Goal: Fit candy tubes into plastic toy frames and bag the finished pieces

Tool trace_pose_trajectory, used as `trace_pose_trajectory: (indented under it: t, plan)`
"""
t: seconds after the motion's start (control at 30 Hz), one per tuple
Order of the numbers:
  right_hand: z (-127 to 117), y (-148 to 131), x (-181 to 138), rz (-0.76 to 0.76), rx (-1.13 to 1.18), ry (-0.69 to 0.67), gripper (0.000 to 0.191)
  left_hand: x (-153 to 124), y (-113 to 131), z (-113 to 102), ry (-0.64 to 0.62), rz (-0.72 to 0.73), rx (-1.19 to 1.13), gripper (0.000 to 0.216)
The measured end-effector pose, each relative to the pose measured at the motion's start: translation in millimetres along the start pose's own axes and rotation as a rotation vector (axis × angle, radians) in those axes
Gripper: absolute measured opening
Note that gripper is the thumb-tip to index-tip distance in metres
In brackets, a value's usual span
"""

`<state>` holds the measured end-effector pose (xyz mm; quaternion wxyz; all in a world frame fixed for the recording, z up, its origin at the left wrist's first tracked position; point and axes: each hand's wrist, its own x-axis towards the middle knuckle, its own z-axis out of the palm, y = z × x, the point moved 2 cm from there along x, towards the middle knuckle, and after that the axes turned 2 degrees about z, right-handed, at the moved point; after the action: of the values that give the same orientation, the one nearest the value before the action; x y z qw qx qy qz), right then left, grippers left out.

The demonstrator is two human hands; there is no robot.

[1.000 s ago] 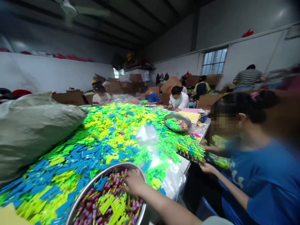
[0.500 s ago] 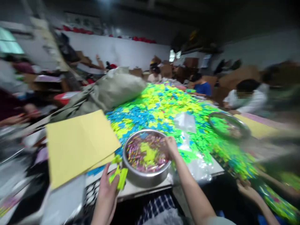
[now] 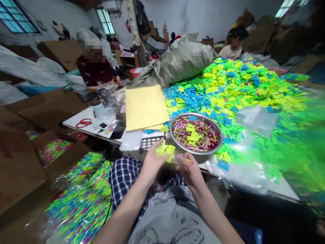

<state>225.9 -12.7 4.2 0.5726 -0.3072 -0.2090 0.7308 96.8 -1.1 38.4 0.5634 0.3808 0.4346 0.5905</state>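
Note:
My left hand (image 3: 153, 162) is closed around several flat yellow-green plastic pieces (image 3: 165, 151) with toothed or cut-out edges. Just to its right, my right hand (image 3: 190, 169) pinches a small yellow-tipped piece (image 3: 188, 160), mostly covered by the fingers. Both hands are close together above my lap, in front of the table's edge. A round metal bowl (image 3: 220, 142) stands right behind them. It holds many small pink, red and yellow pieces (image 3: 205, 130), with a few yellow-green plastic pieces (image 3: 192, 133) lying on top.
A heap of yellow, green and blue plastic pieces (image 3: 228, 91) covers much of the table. Yellow card sheets (image 3: 146, 108), a grey sack (image 3: 185, 61) and clear bags (image 3: 257, 120) lie there too. Red scissors (image 3: 83, 123) rest at left. Filled bags (image 3: 78, 203) stand below; a person (image 3: 98, 69) sits beyond.
The view has swung left. My right hand has come out of the bowl and moved beside my left hand, now pinching a small piece. The left hand still holds the yellow-green pieces.

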Motion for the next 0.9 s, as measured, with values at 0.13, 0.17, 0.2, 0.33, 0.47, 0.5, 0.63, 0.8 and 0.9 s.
trace_pose_trajectory:
  t: [0.13,0.17,0.2,0.33,0.47,0.5,0.63,0.8,0.9]
  plan:
    - [0.8,8.2,-4.8,0.047,0.062,0.021,0.032,-3.5,-5.0,-1.4,0.016,-0.035,0.070,0.063]
    - [-0.2,10.2,-4.9,0.052,0.071,0.027,0.032,-4.1,-6.5,-2.1,0.023,-0.041,0.092,0.063]
    - [-1.4,12.1,-4.7,0.053,0.078,0.036,0.032,-4.6,-8.4,-3.2,0.031,-0.045,0.117,0.063]
    - [-7.5,19.7,-1.7,0.052,0.084,0.097,0.030,-5.6,-16.2,-10.5,0.043,-0.068,0.181,0.060]
    - [-11.0,25.1,5.8,0.046,0.040,0.119,0.029,-1.8,-20.0,-20.7,0.031,-0.098,0.138,0.057]
    - [-10.8,26.3,8.2,0.053,0.026,0.109,0.029,0.0,-20.3,-23.3,0.031,-0.109,0.123,0.057]
    - [-7.7,30.8,19.3,0.093,-0.018,0.090,0.029,9.0,-22.0,-31.4,0.024,-0.163,0.053,0.057]
    - [-5.7,34.8,34.7,0.081,-0.031,0.091,0.022,20.5,-24.0,-34.9,0.070,-0.239,0.009,0.055]
    - [-7.3,35.9,43.6,0.075,-0.089,0.067,0.019,25.3,-23.0,-34.9,0.094,-0.291,-0.032,0.056]
